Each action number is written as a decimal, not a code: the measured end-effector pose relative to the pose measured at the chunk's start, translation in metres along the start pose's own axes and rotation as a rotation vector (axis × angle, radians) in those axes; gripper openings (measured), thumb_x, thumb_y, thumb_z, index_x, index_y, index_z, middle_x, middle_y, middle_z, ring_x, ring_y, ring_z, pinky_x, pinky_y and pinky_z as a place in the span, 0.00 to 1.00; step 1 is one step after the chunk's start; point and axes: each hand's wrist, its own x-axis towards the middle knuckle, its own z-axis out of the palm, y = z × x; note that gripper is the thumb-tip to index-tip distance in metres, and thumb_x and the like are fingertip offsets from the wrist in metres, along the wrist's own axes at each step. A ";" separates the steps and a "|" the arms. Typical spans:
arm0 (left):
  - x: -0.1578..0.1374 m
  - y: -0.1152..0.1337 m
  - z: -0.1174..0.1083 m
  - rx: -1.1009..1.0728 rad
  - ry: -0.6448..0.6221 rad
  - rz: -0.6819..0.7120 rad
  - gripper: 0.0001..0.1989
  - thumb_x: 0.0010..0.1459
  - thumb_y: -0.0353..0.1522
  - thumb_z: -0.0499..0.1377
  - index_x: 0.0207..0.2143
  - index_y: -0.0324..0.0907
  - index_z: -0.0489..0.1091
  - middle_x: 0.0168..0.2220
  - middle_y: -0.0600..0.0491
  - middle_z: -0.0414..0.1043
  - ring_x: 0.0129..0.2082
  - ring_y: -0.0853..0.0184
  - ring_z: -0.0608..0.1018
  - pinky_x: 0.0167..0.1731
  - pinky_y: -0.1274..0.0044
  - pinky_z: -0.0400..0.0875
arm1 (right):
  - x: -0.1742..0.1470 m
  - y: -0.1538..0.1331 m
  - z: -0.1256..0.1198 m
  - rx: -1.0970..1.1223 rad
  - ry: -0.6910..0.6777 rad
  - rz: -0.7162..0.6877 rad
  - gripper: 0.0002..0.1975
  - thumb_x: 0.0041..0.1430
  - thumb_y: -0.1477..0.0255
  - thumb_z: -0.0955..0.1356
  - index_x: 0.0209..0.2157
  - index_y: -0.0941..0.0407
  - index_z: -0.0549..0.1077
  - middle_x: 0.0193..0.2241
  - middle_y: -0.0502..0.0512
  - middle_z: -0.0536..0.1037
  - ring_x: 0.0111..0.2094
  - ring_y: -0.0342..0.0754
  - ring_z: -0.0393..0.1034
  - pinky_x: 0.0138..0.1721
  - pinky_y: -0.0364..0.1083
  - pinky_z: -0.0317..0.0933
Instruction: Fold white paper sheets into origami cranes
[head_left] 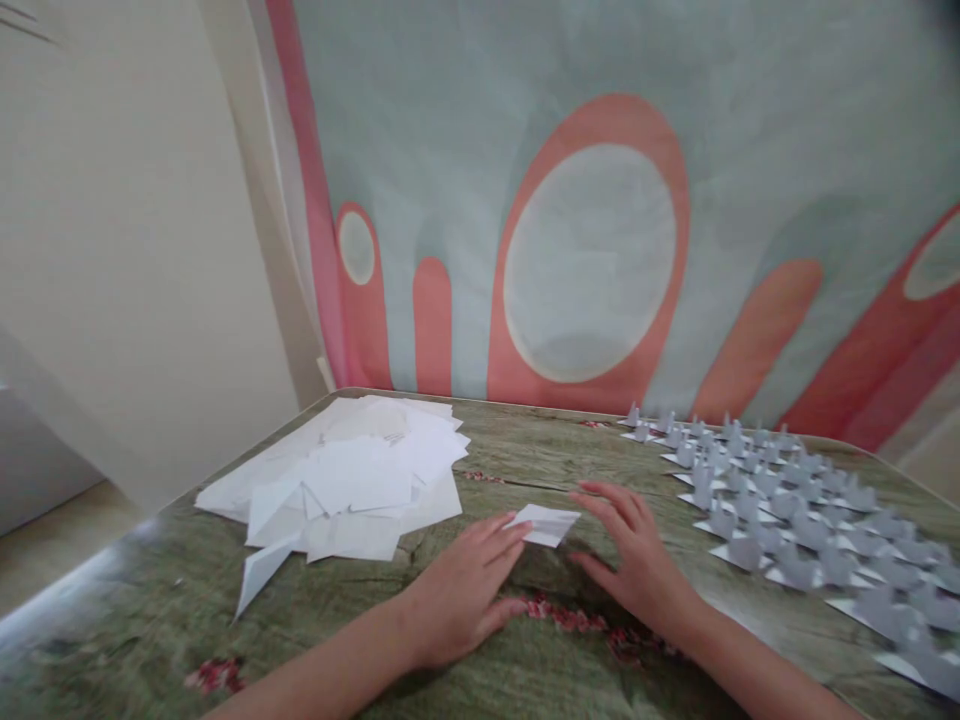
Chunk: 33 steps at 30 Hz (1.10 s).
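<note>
A small folded piece of white paper (pixel 551 525) lies near the middle of the table between my hands. The fingertips of my left hand (pixel 469 585) rest on its left corner, stretched out flat with the thumb apart. Just right of the paper, my right hand (pixel 634 555) hovers with its fingers spread and nothing in them. Whether its fingertips touch the paper's right corner is hard to tell, but a small gap seems to show.
Loose white paper sheets (pixel 352 470) are heaped at the left, with a folded sheet (pixel 262 575) jutting toward me. Rows of several small folded paper figures (pixel 795 500) stand at the right. Behind the wood-patterned table (pixel 517 440) hangs a green and pink printed backdrop (pixel 465 130).
</note>
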 end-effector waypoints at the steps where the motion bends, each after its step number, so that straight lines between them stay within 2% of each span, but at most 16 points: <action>1: 0.003 0.006 0.001 -0.029 -0.018 0.022 0.26 0.59 0.37 0.51 0.58 0.40 0.51 0.60 0.46 0.52 0.60 0.61 0.54 0.58 0.67 0.49 | 0.003 0.001 -0.005 -0.008 -0.097 -0.093 0.14 0.53 0.72 0.66 0.44 0.50 0.69 0.45 0.55 0.70 0.48 0.54 0.60 0.47 0.55 0.54; 2: 0.007 0.009 0.002 -0.060 -0.030 0.036 0.25 0.59 0.36 0.51 0.58 0.40 0.52 0.59 0.46 0.54 0.59 0.61 0.56 0.58 0.68 0.50 | 0.004 0.001 -0.009 -0.008 -0.173 -0.147 0.09 0.55 0.74 0.65 0.38 0.49 0.72 0.40 0.53 0.73 0.45 0.52 0.63 0.46 0.54 0.55; 5: 0.017 0.010 0.007 -0.117 -0.031 0.003 0.17 0.58 0.34 0.52 0.50 0.41 0.61 0.53 0.47 0.64 0.53 0.63 0.65 0.54 0.70 0.56 | 0.004 -0.001 -0.011 0.015 -0.280 -0.168 0.09 0.57 0.77 0.63 0.34 0.52 0.74 0.34 0.53 0.76 0.39 0.49 0.66 0.43 0.51 0.55; 7: 0.023 0.006 0.011 -0.139 -0.031 -0.089 0.09 0.57 0.32 0.53 0.40 0.41 0.66 0.43 0.49 0.70 0.44 0.63 0.71 0.48 0.71 0.62 | 0.002 -0.004 -0.008 0.045 -0.348 -0.130 0.09 0.59 0.76 0.62 0.35 0.53 0.73 0.33 0.54 0.76 0.37 0.48 0.67 0.41 0.49 0.56; 10: 0.030 0.001 0.018 -0.195 -0.018 -0.231 0.03 0.54 0.28 0.53 0.33 0.41 0.64 0.33 0.53 0.70 0.35 0.66 0.72 0.36 0.76 0.65 | -0.002 -0.008 -0.004 0.081 -0.399 -0.057 0.10 0.60 0.74 0.61 0.35 0.54 0.73 0.32 0.54 0.76 0.35 0.47 0.67 0.39 0.47 0.56; 12: 0.033 -0.002 0.022 -0.258 0.008 -0.265 0.05 0.52 0.27 0.53 0.34 0.42 0.62 0.33 0.53 0.69 0.34 0.67 0.72 0.34 0.78 0.65 | -0.003 -0.010 -0.003 0.097 -0.406 -0.032 0.10 0.61 0.73 0.60 0.35 0.54 0.73 0.32 0.54 0.75 0.35 0.47 0.67 0.38 0.47 0.56; 19: 0.032 -0.011 0.034 -0.467 0.111 -0.305 0.06 0.54 0.25 0.51 0.36 0.42 0.60 0.33 0.53 0.68 0.34 0.68 0.72 0.36 0.78 0.64 | 0.000 -0.016 -0.005 0.184 -0.447 0.044 0.10 0.62 0.73 0.59 0.33 0.56 0.71 0.30 0.54 0.73 0.34 0.47 0.65 0.37 0.45 0.58; 26: 0.032 -0.017 0.036 -0.553 0.139 -0.318 0.08 0.54 0.25 0.51 0.38 0.42 0.60 0.34 0.53 0.69 0.35 0.67 0.72 0.37 0.77 0.65 | 0.007 -0.018 0.000 0.350 -0.449 0.193 0.10 0.62 0.73 0.57 0.31 0.56 0.67 0.32 0.54 0.70 0.34 0.45 0.65 0.36 0.43 0.60; 31: 0.033 -0.019 0.037 -0.577 0.141 -0.348 0.13 0.56 0.28 0.51 0.45 0.42 0.58 0.36 0.52 0.69 0.38 0.66 0.72 0.40 0.75 0.66 | 0.015 -0.009 0.007 0.337 -0.454 0.290 0.10 0.61 0.73 0.59 0.27 0.57 0.67 0.31 0.53 0.69 0.33 0.45 0.65 0.35 0.44 0.59; 33: 0.033 -0.020 0.037 -0.561 0.149 -0.335 0.13 0.55 0.27 0.51 0.44 0.42 0.59 0.38 0.51 0.68 0.39 0.66 0.72 0.41 0.75 0.66 | 0.020 -0.004 0.010 0.325 -0.472 0.311 0.10 0.60 0.72 0.60 0.26 0.57 0.67 0.30 0.52 0.69 0.32 0.44 0.64 0.34 0.43 0.59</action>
